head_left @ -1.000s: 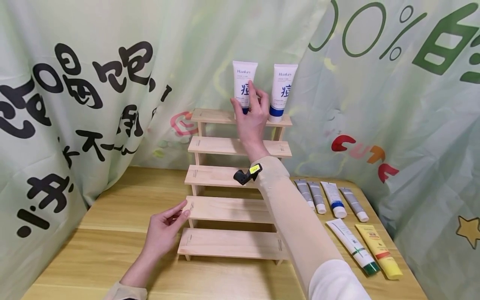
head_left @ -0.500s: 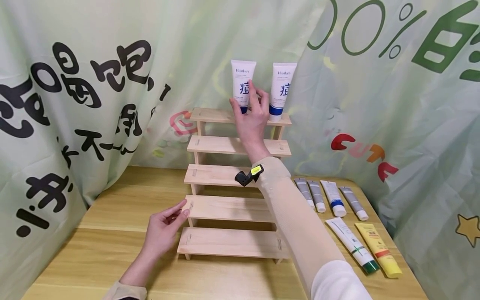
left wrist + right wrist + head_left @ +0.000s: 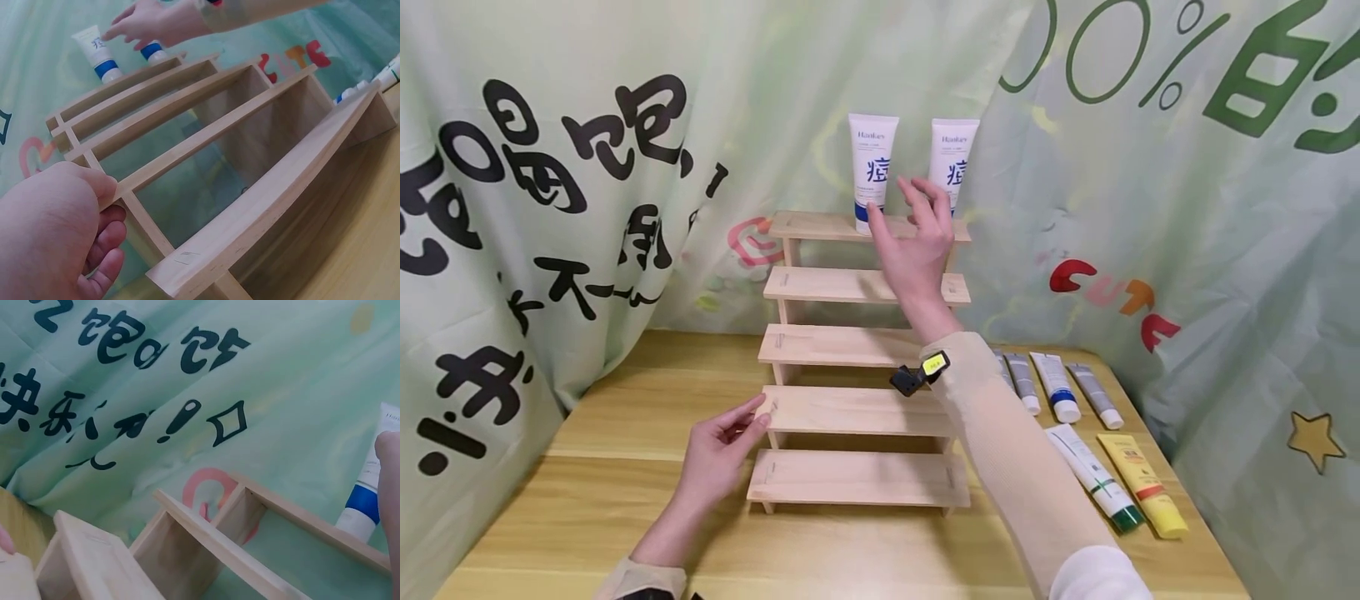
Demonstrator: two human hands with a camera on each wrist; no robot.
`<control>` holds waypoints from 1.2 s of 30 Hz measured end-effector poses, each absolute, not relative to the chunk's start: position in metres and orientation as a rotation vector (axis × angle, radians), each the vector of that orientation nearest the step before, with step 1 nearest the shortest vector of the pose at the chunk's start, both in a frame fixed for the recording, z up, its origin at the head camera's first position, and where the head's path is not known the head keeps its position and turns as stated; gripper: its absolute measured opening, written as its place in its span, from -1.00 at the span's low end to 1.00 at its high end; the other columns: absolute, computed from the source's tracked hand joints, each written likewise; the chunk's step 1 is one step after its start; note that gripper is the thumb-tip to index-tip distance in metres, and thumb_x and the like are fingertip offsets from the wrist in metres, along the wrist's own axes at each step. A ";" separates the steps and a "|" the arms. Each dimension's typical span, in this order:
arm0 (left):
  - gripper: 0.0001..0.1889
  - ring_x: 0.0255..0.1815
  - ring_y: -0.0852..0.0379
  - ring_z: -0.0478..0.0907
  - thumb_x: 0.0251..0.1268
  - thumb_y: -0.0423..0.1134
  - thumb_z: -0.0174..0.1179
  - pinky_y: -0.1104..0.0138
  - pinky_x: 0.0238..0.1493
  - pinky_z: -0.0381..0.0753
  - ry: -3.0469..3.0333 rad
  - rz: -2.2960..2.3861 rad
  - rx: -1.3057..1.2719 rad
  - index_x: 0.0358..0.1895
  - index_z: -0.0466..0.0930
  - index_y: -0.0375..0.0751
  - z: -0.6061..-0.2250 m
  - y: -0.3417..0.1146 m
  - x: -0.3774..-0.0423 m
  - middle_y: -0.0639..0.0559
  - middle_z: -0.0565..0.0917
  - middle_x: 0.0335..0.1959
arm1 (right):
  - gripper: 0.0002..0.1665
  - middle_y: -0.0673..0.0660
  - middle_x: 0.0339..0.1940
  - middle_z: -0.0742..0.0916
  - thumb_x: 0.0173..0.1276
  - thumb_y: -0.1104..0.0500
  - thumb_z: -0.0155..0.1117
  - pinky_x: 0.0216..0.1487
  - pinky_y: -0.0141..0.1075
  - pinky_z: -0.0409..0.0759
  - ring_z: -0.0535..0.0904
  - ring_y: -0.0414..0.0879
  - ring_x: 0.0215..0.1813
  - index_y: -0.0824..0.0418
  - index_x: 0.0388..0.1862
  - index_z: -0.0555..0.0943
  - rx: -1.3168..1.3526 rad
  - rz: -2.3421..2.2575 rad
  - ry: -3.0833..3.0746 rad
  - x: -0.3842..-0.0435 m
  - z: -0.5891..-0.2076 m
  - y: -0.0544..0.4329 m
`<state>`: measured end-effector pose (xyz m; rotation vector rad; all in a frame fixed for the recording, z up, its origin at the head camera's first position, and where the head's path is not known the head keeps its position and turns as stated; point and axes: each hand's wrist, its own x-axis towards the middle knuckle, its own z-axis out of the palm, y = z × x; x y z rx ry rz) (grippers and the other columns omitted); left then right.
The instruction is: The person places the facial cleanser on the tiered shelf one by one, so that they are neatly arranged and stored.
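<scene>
A five-step wooden display stand (image 3: 850, 411) stands on the table. Upright on its top step are two white tubes with blue bands, cap down: a left tube (image 3: 871, 154) and a right tube (image 3: 953, 150). My right hand (image 3: 917, 250) is in front of the top step, thumb and fingers spread apart with nothing between them; it overlaps the lower part of the right tube. At the left end of the second step from the bottom, my left hand (image 3: 715, 454) pinches the board's edge between thumb and fingers, as the left wrist view shows.
Several tubes lie on the table right of the stand: grey ones (image 3: 1095, 396), a white one with a blue band (image 3: 1055, 387), a white-and-green one (image 3: 1096, 477) and a yellow one (image 3: 1142, 485). A printed curtain (image 3: 1120, 200) hangs behind the table (image 3: 647, 400).
My right hand has let go of the left tube, which now stands on the top step, and has moved right with its fingers spread. The left hand keeps its hold. The head view has shifted slightly.
</scene>
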<state>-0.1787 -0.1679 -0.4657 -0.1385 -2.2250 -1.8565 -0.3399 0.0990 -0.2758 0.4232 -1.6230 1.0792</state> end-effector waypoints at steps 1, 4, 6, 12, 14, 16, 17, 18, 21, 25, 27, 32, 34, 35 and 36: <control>-0.63 -0.26 0.06 0.66 0.43 -0.30 0.42 0.38 -0.28 0.69 -2.226 -1.855 -0.139 0.24 0.73 -0.28 -0.466 -0.168 -0.179 -0.19 0.73 -0.19 | -0.46 0.24 0.17 0.65 0.30 0.13 0.62 -0.04 -0.01 0.66 0.62 0.07 0.07 0.34 0.20 0.73 0.430 1.086 -1.622 -0.337 -0.277 0.101; -0.63 -0.25 0.01 0.66 0.44 -0.30 0.42 0.37 -0.26 0.69 -2.249 -1.837 -0.137 0.25 0.73 -0.28 -0.468 -0.170 -0.180 -0.17 0.73 -0.20 | -0.42 0.22 0.12 0.67 0.29 0.14 0.63 -0.06 0.00 0.66 0.63 0.09 0.00 0.32 0.24 0.71 0.451 1.105 -1.634 -0.326 -0.281 0.109; -0.63 -0.24 -0.02 0.67 0.44 -0.28 0.42 0.36 -0.26 0.69 -2.258 -1.830 -0.130 0.25 0.73 -0.26 -0.468 -0.171 -0.180 -0.14 0.73 -0.21 | -0.40 0.21 0.08 0.68 0.29 0.14 0.63 -0.06 -0.06 0.67 0.65 0.06 -0.01 0.31 0.27 0.70 0.459 1.109 -1.652 -0.318 -0.285 0.114; -0.63 -0.24 0.03 0.67 0.45 -0.28 0.42 0.38 -0.27 0.69 -2.256 -1.834 -0.114 0.25 0.73 -0.27 -0.468 -0.174 -0.180 -0.13 0.73 -0.22 | -0.36 0.26 0.06 0.71 0.30 0.19 0.62 -0.07 -0.09 0.71 0.71 0.03 -0.07 0.32 0.33 0.64 0.546 1.139 -1.712 -0.288 -0.294 0.131; -0.64 -0.25 0.06 0.67 0.45 -0.29 0.41 0.38 -0.27 0.68 -2.250 -1.838 -0.116 0.24 0.73 -0.28 -0.467 -0.174 -0.180 -0.14 0.73 -0.22 | -0.34 0.25 0.09 0.72 0.31 0.21 0.62 -0.05 -0.05 0.71 0.71 0.03 -0.04 0.34 0.34 0.61 0.576 1.164 -1.746 -0.277 -0.297 0.137; -0.63 -0.27 0.10 0.66 0.45 -0.31 0.41 0.39 -0.29 0.67 -2.245 -1.834 -0.126 0.25 0.72 -0.31 -0.467 -0.173 -0.180 -0.15 0.73 -0.22 | -0.35 0.22 0.11 0.73 0.31 0.23 0.61 -0.03 -0.01 0.71 0.70 0.04 -0.02 0.33 0.34 0.60 0.591 1.186 -1.780 -0.267 -0.299 0.144; -0.63 -0.28 0.13 0.65 0.45 -0.32 0.40 0.40 -0.31 0.66 -2.244 -1.828 -0.130 0.25 0.71 -0.33 -0.467 -0.173 -0.180 -0.15 0.73 -0.22 | -0.35 0.22 0.12 0.73 0.31 0.24 0.61 -0.02 0.01 0.71 0.70 0.04 -0.01 0.33 0.34 0.59 0.597 1.193 -1.796 -0.262 -0.301 0.148; -0.63 -0.30 0.15 0.65 0.45 -0.32 0.40 0.40 -0.32 0.65 -2.240 -1.830 -0.132 0.25 0.71 -0.34 -0.466 -0.173 -0.180 -0.15 0.72 -0.23 | -0.35 0.22 0.13 0.73 0.32 0.24 0.61 -0.02 0.04 0.70 0.70 0.06 0.00 0.32 0.34 0.59 0.601 1.198 -1.815 -0.257 -0.302 0.152; -0.63 -0.32 0.18 0.63 0.45 -0.35 0.40 0.42 -0.35 0.63 -2.228 -1.838 -0.136 0.26 0.70 -0.36 -0.465 -0.171 -0.180 -0.15 0.71 -0.23 | -0.35 0.23 0.14 0.73 0.31 0.26 0.60 -0.02 0.09 0.70 0.70 0.10 0.02 0.31 0.34 0.59 0.604 1.210 -1.854 -0.244 -0.306 0.164; -0.63 -0.34 0.19 0.61 0.45 -0.33 0.40 0.42 -0.38 0.61 -2.225 -1.850 -0.129 0.25 0.71 -0.34 -0.464 -0.169 -0.180 -0.13 0.70 -0.24 | -0.30 0.21 0.18 0.71 0.29 0.30 0.61 0.01 0.08 0.70 0.71 0.10 0.05 0.28 0.39 0.56 0.613 1.223 -1.914 -0.229 -0.312 0.182; -0.63 -0.35 0.16 0.61 0.45 -0.32 0.40 0.41 -0.38 0.61 -2.238 -1.844 -0.124 0.25 0.71 -0.34 -0.464 -0.169 -0.180 -0.14 0.70 -0.25 | -0.26 0.19 0.20 0.71 0.29 0.33 0.60 0.03 0.05 0.71 0.70 0.10 0.06 0.25 0.42 0.55 0.624 1.227 -1.951 -0.221 -0.315 0.193; -0.64 -0.32 0.06 0.65 0.46 -0.29 0.40 0.37 -0.34 0.65 -2.268 -1.831 -0.103 0.25 0.73 -0.30 -0.465 -0.168 -0.179 -0.13 0.72 -0.26 | -0.22 0.20 0.21 0.70 0.29 0.39 0.57 0.05 -0.09 0.70 0.69 0.13 0.08 0.22 0.47 0.52 0.630 1.240 -2.054 -0.202 -0.325 0.221; -0.64 -0.30 0.03 0.66 0.46 -0.28 0.41 0.36 -0.33 0.66 -2.272 -1.827 -0.101 0.25 0.73 -0.28 -0.465 -0.167 -0.179 -0.11 0.73 -0.26 | -0.22 0.20 0.22 0.70 0.29 0.39 0.56 0.06 -0.19 0.68 0.68 0.14 0.09 0.20 0.48 0.52 0.615 1.236 -2.100 -0.195 -0.330 0.233; -0.64 -0.30 0.03 0.66 0.46 -0.28 0.41 0.35 -0.33 0.67 -2.274 -1.825 -0.102 0.25 0.73 -0.28 -0.465 -0.167 -0.179 -0.10 0.74 -0.26 | -0.22 0.18 0.23 0.69 0.30 0.40 0.56 0.07 -0.22 0.67 0.68 0.13 0.09 0.19 0.49 0.52 0.606 1.234 -2.123 -0.192 -0.332 0.239; -0.64 -0.30 0.02 0.67 0.46 -0.28 0.41 0.35 -0.33 0.67 -2.275 -1.823 -0.105 0.25 0.73 -0.28 -0.465 -0.167 -0.179 -0.09 0.74 -0.26 | -0.22 0.17 0.23 0.69 0.30 0.40 0.56 0.07 -0.23 0.66 0.67 0.13 0.09 0.18 0.49 0.52 0.599 1.222 -2.145 -0.189 -0.334 0.245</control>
